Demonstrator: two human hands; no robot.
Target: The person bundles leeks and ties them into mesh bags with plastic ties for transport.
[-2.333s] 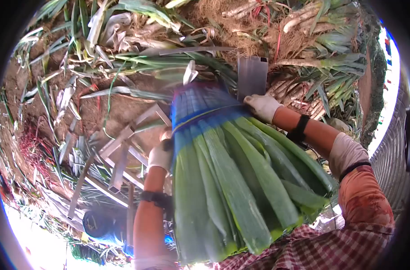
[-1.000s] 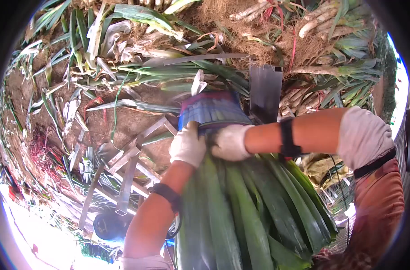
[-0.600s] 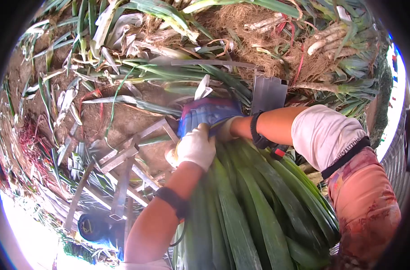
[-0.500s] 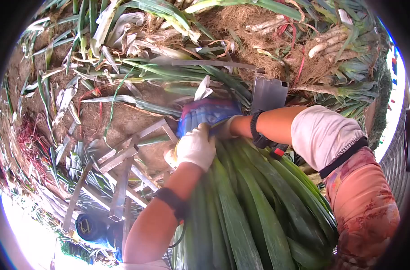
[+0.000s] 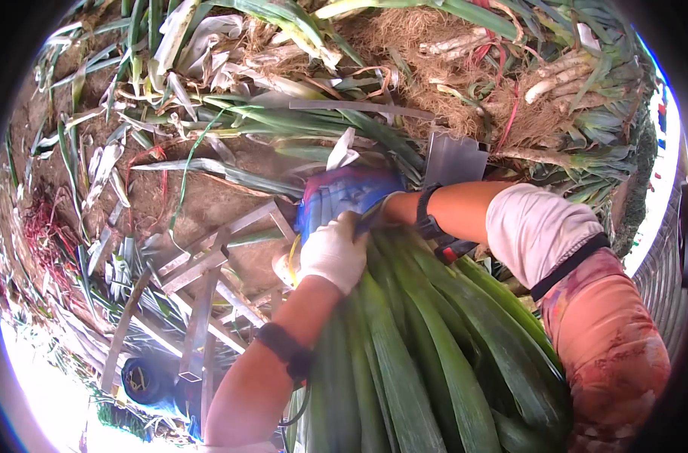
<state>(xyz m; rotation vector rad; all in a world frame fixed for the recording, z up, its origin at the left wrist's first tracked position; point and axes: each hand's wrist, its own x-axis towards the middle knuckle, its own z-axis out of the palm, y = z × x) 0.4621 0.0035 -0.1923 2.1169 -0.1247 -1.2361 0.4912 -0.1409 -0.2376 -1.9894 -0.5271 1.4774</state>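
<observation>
A large bundle of long green leek leaves (image 5: 412, 355) fans out toward the bottom of the view. At its upper end is a blue and purple wrap (image 5: 348, 189). My left hand (image 5: 333, 253), in a white glove, is closed at the wrap's lower left edge; what lies between its fingers is hidden. My right hand (image 5: 380, 213) is mostly concealed behind the wrap and my left hand, so its fingers cannot be made out. A yellow strip (image 5: 293, 257) shows just left of my left glove.
Metal frame bars (image 5: 200, 317) stand at the left, near a dark blue roll (image 5: 144, 380). Beyond my right wrist is a metal plate (image 5: 456, 158). Rooted leek stalks (image 5: 563, 75) and loose leaves (image 5: 246, 175) lie on the soil.
My left hand has shifted slightly right. The yellow strip now shows beside it. My right hand has moved a little left and is more hidden.
</observation>
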